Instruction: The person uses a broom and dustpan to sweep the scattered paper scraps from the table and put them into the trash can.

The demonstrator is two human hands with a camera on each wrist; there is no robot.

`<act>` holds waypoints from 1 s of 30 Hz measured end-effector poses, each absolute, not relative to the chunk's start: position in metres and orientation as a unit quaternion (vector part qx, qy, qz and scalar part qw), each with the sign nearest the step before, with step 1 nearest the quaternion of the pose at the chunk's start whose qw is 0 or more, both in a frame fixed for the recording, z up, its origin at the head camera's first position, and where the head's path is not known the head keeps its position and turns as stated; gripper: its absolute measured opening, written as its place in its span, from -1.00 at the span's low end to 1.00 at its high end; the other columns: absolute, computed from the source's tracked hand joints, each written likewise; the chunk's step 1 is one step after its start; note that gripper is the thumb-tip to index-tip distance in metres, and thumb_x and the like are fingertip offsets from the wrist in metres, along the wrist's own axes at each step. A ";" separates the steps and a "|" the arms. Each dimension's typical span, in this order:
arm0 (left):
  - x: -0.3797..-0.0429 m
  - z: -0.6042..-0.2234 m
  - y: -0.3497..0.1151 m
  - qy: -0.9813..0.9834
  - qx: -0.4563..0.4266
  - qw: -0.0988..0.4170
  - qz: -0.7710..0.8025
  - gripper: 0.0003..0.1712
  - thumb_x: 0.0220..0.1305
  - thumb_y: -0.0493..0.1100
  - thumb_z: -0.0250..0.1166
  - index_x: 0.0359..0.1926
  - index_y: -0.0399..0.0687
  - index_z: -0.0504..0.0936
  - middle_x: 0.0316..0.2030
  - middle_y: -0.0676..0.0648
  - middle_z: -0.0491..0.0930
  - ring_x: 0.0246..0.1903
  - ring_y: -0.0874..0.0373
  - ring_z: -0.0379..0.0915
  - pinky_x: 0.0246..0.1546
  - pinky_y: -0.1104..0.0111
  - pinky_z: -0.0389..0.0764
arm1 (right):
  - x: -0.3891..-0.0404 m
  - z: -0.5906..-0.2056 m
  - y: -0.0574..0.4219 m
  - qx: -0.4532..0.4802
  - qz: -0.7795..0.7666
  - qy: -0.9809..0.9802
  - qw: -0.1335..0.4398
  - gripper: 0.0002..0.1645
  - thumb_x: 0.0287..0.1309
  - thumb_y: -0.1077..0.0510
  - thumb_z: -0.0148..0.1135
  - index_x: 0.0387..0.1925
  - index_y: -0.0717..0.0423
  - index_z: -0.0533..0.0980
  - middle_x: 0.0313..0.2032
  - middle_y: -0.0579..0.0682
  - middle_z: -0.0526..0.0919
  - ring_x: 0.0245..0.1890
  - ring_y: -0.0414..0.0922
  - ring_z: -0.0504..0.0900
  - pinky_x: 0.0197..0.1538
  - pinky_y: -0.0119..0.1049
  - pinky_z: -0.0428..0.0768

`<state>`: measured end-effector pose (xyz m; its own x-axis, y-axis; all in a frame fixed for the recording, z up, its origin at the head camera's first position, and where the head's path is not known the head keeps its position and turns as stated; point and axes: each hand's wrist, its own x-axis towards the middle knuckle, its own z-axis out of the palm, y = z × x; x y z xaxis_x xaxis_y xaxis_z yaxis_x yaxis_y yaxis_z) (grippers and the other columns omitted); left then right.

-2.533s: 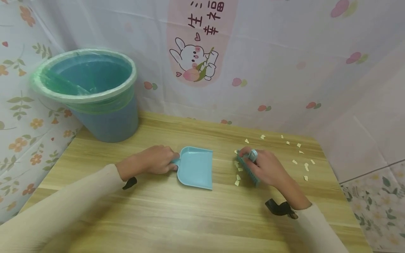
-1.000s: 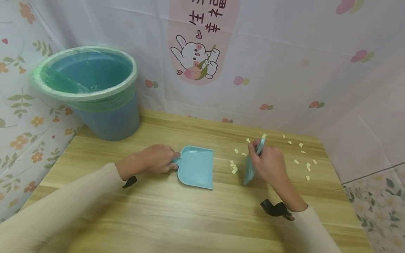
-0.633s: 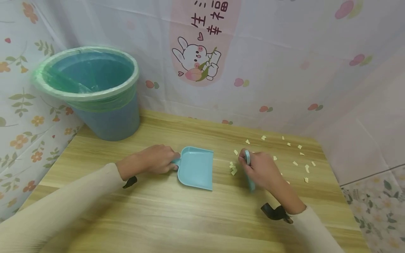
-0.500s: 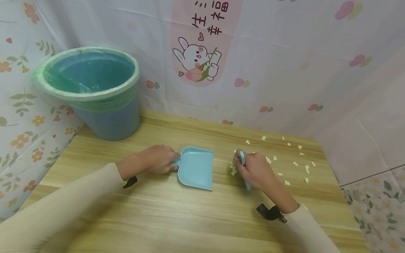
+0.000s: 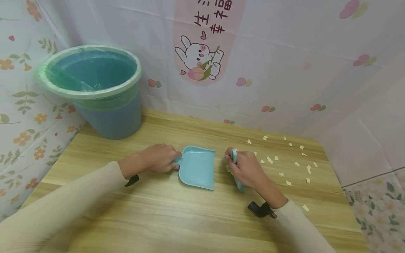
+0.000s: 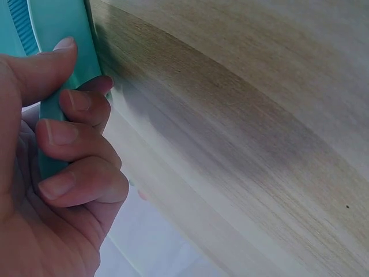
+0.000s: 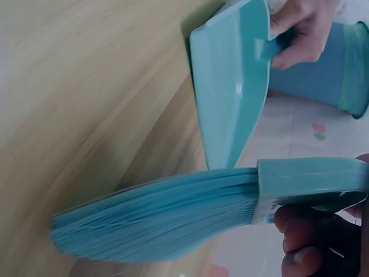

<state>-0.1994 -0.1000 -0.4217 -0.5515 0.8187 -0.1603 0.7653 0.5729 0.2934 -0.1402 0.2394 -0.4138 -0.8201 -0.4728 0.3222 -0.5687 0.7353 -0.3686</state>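
Observation:
My left hand [image 5: 162, 158] grips the short handle of a light blue dustpan [image 5: 197, 168], which lies on the table with its straight lip facing right. In the left wrist view, curled fingers [image 6: 86, 150] wrap the handle. My right hand [image 5: 250, 168] holds a matching hand brush [image 5: 239, 185] by its handle, a short way right of the lip. Its blue bristles [image 7: 155, 222] point down to the wood in the right wrist view, bent slightly. A few pale yellow paper scraps [image 5: 228, 169] peek out on the brush's left; the hand partly hides them.
Several more paper scraps [image 5: 269, 160] lie scattered right of and behind the right hand, with one scrap [image 5: 305, 208] by the right sleeve. A blue bin [image 5: 110, 121] lined with a green bag stands at the table's back left. A patterned cloth [image 5: 272, 70] hangs behind the table.
My right hand has moved left with the brush, closer to the dustpan, and the nearby scraps have shifted left. More scraps show to the brush's right. The left hand and dustpan stay put.

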 end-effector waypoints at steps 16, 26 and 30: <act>-0.200 -0.417 -0.098 0.879 0.443 0.153 0.085 -0.71 0.58 -0.05 0.38 0.00 -0.22 0.68 -0.46 0.06 0.47 -0.49 0.20 0.36 -0.41 0.30 0.45 | -0.151 -0.411 0.204 0.294 0.296 -0.901 0.119 -0.75 0.60 0.14 0.14 -0.27 0.13 0.59 -0.60 -0.21 0.44 -0.54 -0.20 0.49 -0.38 -0.23 0.54; -0.200 -0.417 -0.097 0.882 0.435 0.161 0.079 -0.66 0.58 -0.03 0.38 0.06 -0.25 0.69 -0.46 0.05 0.48 -0.49 0.18 0.37 -0.40 0.28 0.45 | -0.160 -0.411 0.186 0.303 0.319 -0.887 0.140 -0.72 0.60 0.12 0.10 -0.26 0.16 0.60 -0.61 -0.19 0.41 -0.58 -0.19 0.46 -0.45 -0.23 0.46; -0.199 -0.417 -0.097 0.883 0.433 0.165 0.080 -0.66 0.58 -0.03 0.38 0.07 -0.25 0.68 -0.46 0.04 0.48 -0.49 0.18 0.37 -0.41 0.29 0.44 | -0.160 -0.411 0.182 0.296 0.337 -0.882 0.140 -0.70 0.61 0.11 0.09 -0.27 0.15 0.60 -0.60 -0.14 0.44 -0.59 -0.17 0.43 -0.47 -0.22 0.42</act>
<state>-0.1988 -0.0974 -0.4171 -0.5707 0.7902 -0.2233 0.7376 0.6128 0.2837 -0.1595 0.1824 -0.4114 -0.7851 -0.4288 0.4470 -0.6176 0.5967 -0.5123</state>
